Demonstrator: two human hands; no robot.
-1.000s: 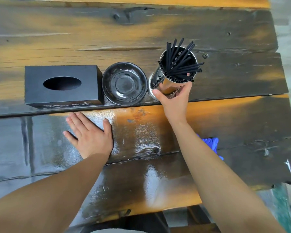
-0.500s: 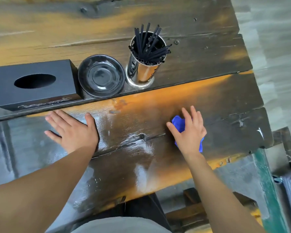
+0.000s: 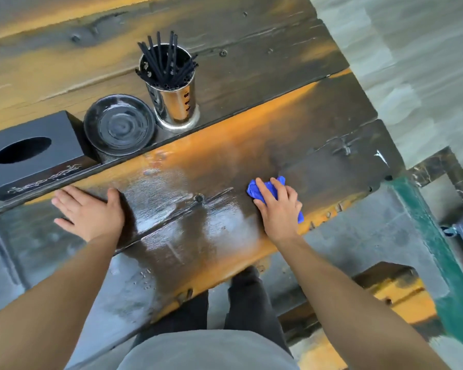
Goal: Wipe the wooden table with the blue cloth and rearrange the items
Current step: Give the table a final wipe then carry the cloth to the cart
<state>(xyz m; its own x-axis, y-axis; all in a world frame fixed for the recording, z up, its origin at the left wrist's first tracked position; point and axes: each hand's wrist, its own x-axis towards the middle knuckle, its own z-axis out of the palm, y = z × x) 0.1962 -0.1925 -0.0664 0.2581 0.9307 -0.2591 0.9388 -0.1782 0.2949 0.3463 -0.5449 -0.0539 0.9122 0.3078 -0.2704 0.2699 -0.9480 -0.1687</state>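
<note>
Since a second ago my right hand point(image 3: 277, 209) has left the steel holder point(image 3: 174, 98) and come down onto the blue cloth point(image 3: 267, 192), which now lies bunched under the palm on the near plank of the wooden table point(image 3: 318, 134). Fingers are curled over the cloth, pressing it flat; cloth shows at the fingertips and behind the wrist. My left hand point(image 3: 90, 212) has stayed flat and open on the wet plank, holding nothing, well left of the cloth.

Beyond the grip, left and farther off, the holder with its black straws point(image 3: 165, 64) stands upright, with the black dish point(image 3: 119, 125) just beside it and the black tissue box point(image 3: 30, 156) beside that, in a row.

Judgement: rearranging looks finished for these three; wiping resumes, with the dull stretch right of the cloth probably still to do.
</note>
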